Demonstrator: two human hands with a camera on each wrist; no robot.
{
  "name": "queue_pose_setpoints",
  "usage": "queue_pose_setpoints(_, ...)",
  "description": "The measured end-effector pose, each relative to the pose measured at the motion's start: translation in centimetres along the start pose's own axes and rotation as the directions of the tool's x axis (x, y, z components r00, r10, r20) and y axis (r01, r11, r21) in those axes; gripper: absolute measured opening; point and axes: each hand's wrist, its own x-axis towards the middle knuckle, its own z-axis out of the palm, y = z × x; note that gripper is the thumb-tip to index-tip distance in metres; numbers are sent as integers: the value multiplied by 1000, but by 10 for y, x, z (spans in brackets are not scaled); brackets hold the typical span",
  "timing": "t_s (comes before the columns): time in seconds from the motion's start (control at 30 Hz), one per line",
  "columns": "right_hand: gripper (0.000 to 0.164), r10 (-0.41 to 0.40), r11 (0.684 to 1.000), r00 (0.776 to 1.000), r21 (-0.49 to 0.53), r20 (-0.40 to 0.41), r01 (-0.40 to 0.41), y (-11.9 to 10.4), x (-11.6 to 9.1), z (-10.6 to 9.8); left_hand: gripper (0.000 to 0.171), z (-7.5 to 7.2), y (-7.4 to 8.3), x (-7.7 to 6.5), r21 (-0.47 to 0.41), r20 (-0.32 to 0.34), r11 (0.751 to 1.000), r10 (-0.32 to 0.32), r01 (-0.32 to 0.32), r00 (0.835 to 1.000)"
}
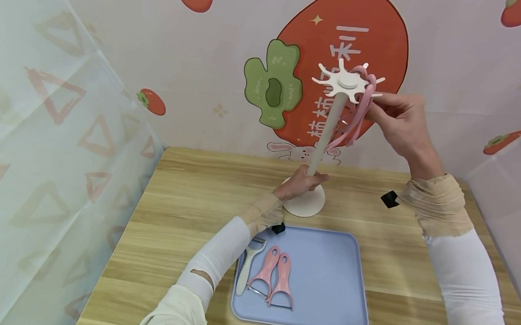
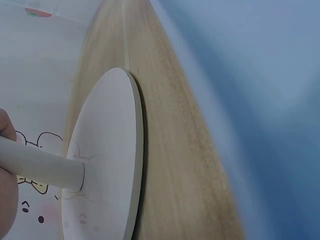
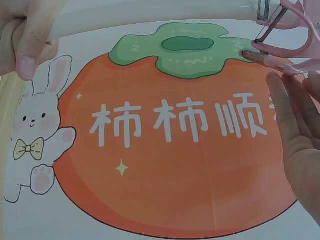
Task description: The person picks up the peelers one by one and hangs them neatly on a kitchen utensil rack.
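Observation:
A white stand with a long pole (image 1: 326, 131), a star-shaped hook top (image 1: 334, 83) and a round base (image 2: 107, 145) leans to the right in the head view. My left hand (image 1: 299, 184) grips the pole low down, just above the base. Pink peelers (image 1: 362, 109) hang at the right side of the hook top, overlapping one another. Up beside them, my right hand (image 1: 402, 122) pinches a pink peeler between thumb and fingers. The right wrist view shows those fingertips at the peeler's pink frame, its metal blade (image 3: 272, 25) beyond them.
A blue tray (image 1: 325, 281) lies on the wooden table (image 1: 188, 212) in front of the stand. On its left side rest a white peeler (image 1: 248, 268) and two pink peelers (image 1: 283, 277). Behind the table rises a wall covering (image 1: 217, 59) printed with a big persimmon.

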Motion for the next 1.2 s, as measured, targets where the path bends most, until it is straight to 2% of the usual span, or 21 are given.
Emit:
queue_pose_setpoints(0.13,23,-24,998,1000,-63,-2,24,4,-1,-2,53,0,-1,1,0,1,1000,8,-8,1000)
queue_pose_setpoints(0.27,22,-16,996,1000,-85,-5,15,6,-2,-3,52,0,-1,1,1,-2,1000,2,-2,1000)
queue_pose_setpoints(0.5,25,33,999,999,-1,21,-33,7,-5,-4,54,0,-1,1,16,-17,1000,0,0,1000)
queue_pose_setpoints(0.63,26,36,999,999,-40,18,-35,16,-11,-6,54,0,-1,1,14,-19,1000,14,-13,1000)
queue_pose_setpoints(0.87,23,119,993,993,-18,10,-119,34,-29,-4,53,0,-6,2,-9,-2,999,41,-41,999)
queue_pose_setpoints(1.03,24,134,991,987,12,87,-135,50,-43,5,54,0,-9,3,-7,5,1000,25,-25,1000)
queue_pose_setpoints(1.2,28,197,980,955,-10,221,-200,66,-57,22,56,-1,-12,2,-23,0,1000,-10,10,1000)
